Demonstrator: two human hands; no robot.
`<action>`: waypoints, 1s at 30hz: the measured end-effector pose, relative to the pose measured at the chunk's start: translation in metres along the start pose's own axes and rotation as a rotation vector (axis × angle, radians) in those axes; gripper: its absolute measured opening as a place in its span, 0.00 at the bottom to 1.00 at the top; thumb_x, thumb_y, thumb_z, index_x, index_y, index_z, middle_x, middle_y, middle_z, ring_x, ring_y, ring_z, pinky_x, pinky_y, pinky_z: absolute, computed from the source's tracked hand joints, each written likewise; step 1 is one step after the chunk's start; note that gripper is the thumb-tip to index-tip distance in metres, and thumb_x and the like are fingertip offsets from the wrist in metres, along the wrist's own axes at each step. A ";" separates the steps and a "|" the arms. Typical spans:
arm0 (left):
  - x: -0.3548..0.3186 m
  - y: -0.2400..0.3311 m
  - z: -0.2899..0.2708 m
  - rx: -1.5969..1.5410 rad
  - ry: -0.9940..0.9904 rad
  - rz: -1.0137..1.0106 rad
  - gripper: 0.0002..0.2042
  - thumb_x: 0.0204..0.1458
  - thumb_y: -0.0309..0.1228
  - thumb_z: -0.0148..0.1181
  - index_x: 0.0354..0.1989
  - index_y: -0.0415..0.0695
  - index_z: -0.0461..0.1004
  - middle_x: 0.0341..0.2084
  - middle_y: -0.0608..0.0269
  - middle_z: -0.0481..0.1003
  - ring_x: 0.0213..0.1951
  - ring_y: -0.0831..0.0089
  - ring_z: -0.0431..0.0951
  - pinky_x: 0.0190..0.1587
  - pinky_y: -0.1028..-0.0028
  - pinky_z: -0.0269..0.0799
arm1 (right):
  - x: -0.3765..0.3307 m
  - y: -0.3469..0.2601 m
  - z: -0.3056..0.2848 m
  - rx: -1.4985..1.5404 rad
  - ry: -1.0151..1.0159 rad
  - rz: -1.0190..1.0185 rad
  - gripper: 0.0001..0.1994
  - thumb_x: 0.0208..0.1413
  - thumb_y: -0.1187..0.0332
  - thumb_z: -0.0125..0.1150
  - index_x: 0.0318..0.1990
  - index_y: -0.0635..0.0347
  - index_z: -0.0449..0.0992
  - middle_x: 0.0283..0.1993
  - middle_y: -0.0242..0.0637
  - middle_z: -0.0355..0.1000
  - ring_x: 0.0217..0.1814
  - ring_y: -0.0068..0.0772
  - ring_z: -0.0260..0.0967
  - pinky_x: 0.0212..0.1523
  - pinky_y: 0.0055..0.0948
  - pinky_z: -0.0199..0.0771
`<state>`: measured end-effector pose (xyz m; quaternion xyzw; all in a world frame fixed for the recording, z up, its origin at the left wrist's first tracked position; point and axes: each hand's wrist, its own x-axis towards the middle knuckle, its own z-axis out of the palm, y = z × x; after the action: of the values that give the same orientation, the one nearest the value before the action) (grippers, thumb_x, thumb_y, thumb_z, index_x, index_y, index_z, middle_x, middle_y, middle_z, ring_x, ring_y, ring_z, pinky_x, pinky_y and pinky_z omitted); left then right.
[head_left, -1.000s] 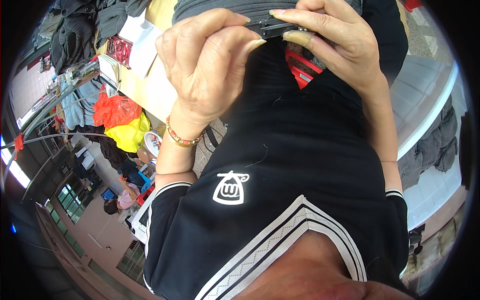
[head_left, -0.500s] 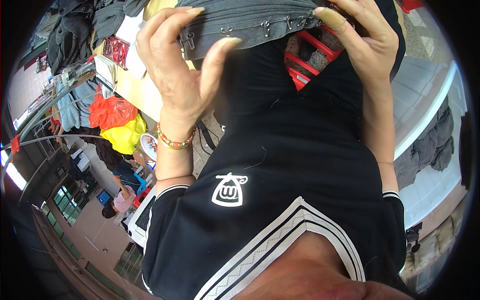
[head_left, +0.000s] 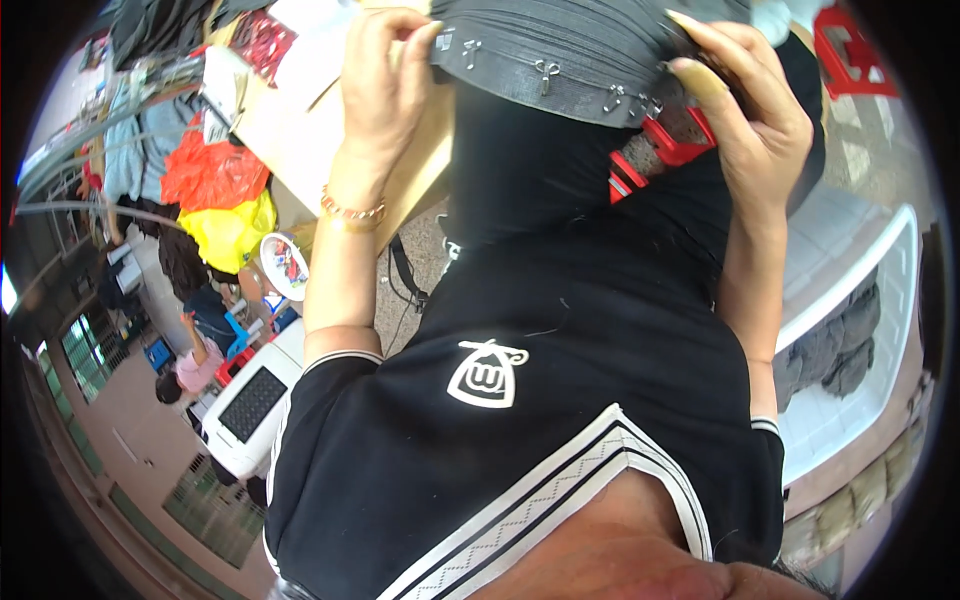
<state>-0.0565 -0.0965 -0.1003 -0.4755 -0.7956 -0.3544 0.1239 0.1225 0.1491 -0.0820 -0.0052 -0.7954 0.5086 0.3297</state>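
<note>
A dark grey ribbed garment (head_left: pixel 570 45) is stretched between my two hands at the top of the view, over my black-clad lap. Several small silver metal fittings, perhaps pins or hooks, hang along its smooth band (head_left: pixel 510 83). My left hand (head_left: pixel 388 85) pinches the band's left end between thumb and fingers. At the other end, my right hand (head_left: pixel 745 115) has its thumb and fingertips on the bunched dark fabric. The garment's upper part runs out of view.
A pale table (head_left: pixel 290 135) stands at upper left. Beside it are red (head_left: pixel 212 172) and yellow plastic bags (head_left: pixel 232 232) and a white bowl (head_left: pixel 284 266) of small items. A white tub (head_left: pixel 850 400) with grey garments stands right. A person in pink (head_left: pixel 195 368) sits far left.
My left hand, before open with its fingers spread, has closed on the left end of the band. The garment is now stretched more to the right and its edge curves.
</note>
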 end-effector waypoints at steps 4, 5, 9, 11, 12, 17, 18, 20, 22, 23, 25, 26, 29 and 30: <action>-0.007 -0.011 -0.003 -0.084 -0.063 -0.139 0.04 0.57 0.21 0.61 0.39 0.38 0.73 0.33 0.61 0.74 0.36 0.71 0.75 0.42 0.74 0.71 | 0.001 0.011 0.000 -0.030 -0.035 -0.023 0.16 0.52 0.80 0.67 0.50 0.71 0.79 0.47 0.40 0.74 0.49 0.27 0.71 0.52 0.21 0.69; -0.007 -0.010 -0.004 -0.164 -0.092 -0.204 0.04 0.57 0.22 0.61 0.39 0.38 0.74 0.34 0.62 0.74 0.37 0.73 0.75 0.43 0.75 0.71 | 0.000 0.012 -0.001 -0.034 -0.042 -0.024 0.16 0.52 0.80 0.67 0.50 0.71 0.79 0.47 0.40 0.74 0.49 0.27 0.71 0.52 0.21 0.69; 0.005 0.012 -0.014 -0.473 0.119 -0.226 0.05 0.55 0.20 0.62 0.39 0.37 0.75 0.36 0.60 0.75 0.40 0.72 0.77 0.45 0.74 0.73 | -0.002 0.008 -0.003 -0.090 -0.032 -0.022 0.16 0.51 0.81 0.68 0.50 0.70 0.79 0.47 0.40 0.74 0.49 0.28 0.71 0.52 0.23 0.69; 0.013 0.029 -0.026 -0.591 0.041 -0.342 0.10 0.50 0.21 0.66 0.41 0.39 0.76 0.38 0.62 0.73 0.42 0.73 0.72 0.46 0.75 0.67 | -0.001 0.003 -0.004 -0.114 -0.032 -0.046 0.17 0.51 0.81 0.68 0.50 0.70 0.79 0.47 0.40 0.74 0.49 0.29 0.71 0.51 0.24 0.69; 0.018 0.037 -0.033 -0.599 -0.015 -0.349 0.11 0.50 0.22 0.66 0.41 0.40 0.75 0.39 0.63 0.72 0.42 0.74 0.70 0.46 0.76 0.65 | 0.000 -0.001 -0.004 -0.116 -0.055 -0.049 0.17 0.50 0.81 0.69 0.49 0.70 0.79 0.46 0.40 0.74 0.48 0.29 0.71 0.51 0.24 0.69; 0.038 0.055 -0.055 -0.464 -0.292 -0.279 0.11 0.45 0.20 0.70 0.38 0.41 0.78 0.37 0.64 0.71 0.38 0.75 0.69 0.41 0.77 0.64 | 0.007 -0.019 -0.002 -0.167 -0.153 -0.076 0.19 0.45 0.79 0.71 0.48 0.69 0.81 0.43 0.38 0.73 0.43 0.27 0.69 0.44 0.22 0.68; 0.042 0.053 -0.050 -0.436 -0.334 -0.266 0.11 0.45 0.20 0.70 0.38 0.41 0.78 0.36 0.64 0.72 0.38 0.75 0.69 0.41 0.77 0.65 | 0.009 -0.022 -0.002 -0.171 -0.156 -0.076 0.19 0.45 0.79 0.71 0.48 0.69 0.81 0.43 0.38 0.73 0.43 0.27 0.69 0.44 0.22 0.68; 0.051 0.049 -0.036 -0.381 -0.416 -0.235 0.11 0.44 0.20 0.71 0.36 0.41 0.79 0.35 0.65 0.72 0.38 0.74 0.70 0.40 0.77 0.65 | 0.011 -0.028 -0.002 -0.235 -0.227 -0.081 0.20 0.44 0.79 0.72 0.48 0.68 0.81 0.42 0.38 0.73 0.41 0.27 0.68 0.40 0.22 0.67; 0.065 0.045 -0.013 -0.826 -0.160 0.196 0.11 0.44 0.21 0.71 0.36 0.41 0.78 0.34 0.64 0.72 0.39 0.71 0.71 0.41 0.75 0.66 | 0.015 -0.032 0.000 -0.229 -0.239 -0.138 0.20 0.44 0.79 0.72 0.48 0.66 0.81 0.41 0.37 0.72 0.38 0.26 0.68 0.37 0.22 0.67; 0.069 0.044 -0.009 -0.927 -0.095 0.319 0.11 0.44 0.21 0.71 0.36 0.41 0.78 0.34 0.63 0.72 0.39 0.70 0.71 0.41 0.74 0.67 | 0.016 -0.034 0.000 -0.256 -0.264 -0.140 0.20 0.44 0.79 0.72 0.48 0.65 0.81 0.41 0.37 0.73 0.38 0.26 0.68 0.36 0.21 0.67; 0.073 0.043 -0.011 -0.972 -0.076 0.465 0.10 0.45 0.22 0.70 0.35 0.41 0.77 0.33 0.62 0.72 0.38 0.68 0.72 0.41 0.73 0.67 | 0.019 -0.038 0.000 -0.282 -0.292 -0.140 0.20 0.44 0.79 0.72 0.48 0.64 0.82 0.41 0.38 0.73 0.38 0.25 0.68 0.36 0.21 0.67; 0.075 0.045 -0.021 -0.948 -0.094 0.473 0.09 0.45 0.22 0.70 0.34 0.41 0.77 0.33 0.61 0.72 0.38 0.67 0.72 0.41 0.72 0.67 | 0.020 -0.039 0.002 -0.295 -0.304 -0.147 0.20 0.43 0.79 0.73 0.48 0.64 0.82 0.41 0.38 0.73 0.38 0.25 0.68 0.35 0.21 0.67; 0.080 0.059 -0.046 -0.439 -0.466 0.164 0.08 0.46 0.23 0.70 0.33 0.41 0.76 0.32 0.60 0.72 0.37 0.66 0.72 0.40 0.71 0.67 | 0.025 -0.041 0.005 -0.300 -0.320 -0.208 0.21 0.42 0.78 0.73 0.48 0.63 0.82 0.41 0.38 0.73 0.37 0.26 0.68 0.33 0.21 0.67; 0.078 0.059 -0.049 -0.263 -0.585 0.069 0.08 0.46 0.24 0.69 0.33 0.41 0.75 0.32 0.60 0.72 0.37 0.66 0.72 0.39 0.71 0.68 | 0.026 -0.042 0.006 -0.294 -0.322 -0.263 0.21 0.42 0.78 0.74 0.48 0.63 0.82 0.41 0.38 0.73 0.37 0.26 0.68 0.33 0.21 0.67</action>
<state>-0.0536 -0.0607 0.0029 -0.5956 -0.7284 -0.2982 -0.1606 0.1126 0.1332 -0.0360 0.1317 -0.8969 0.3345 0.2577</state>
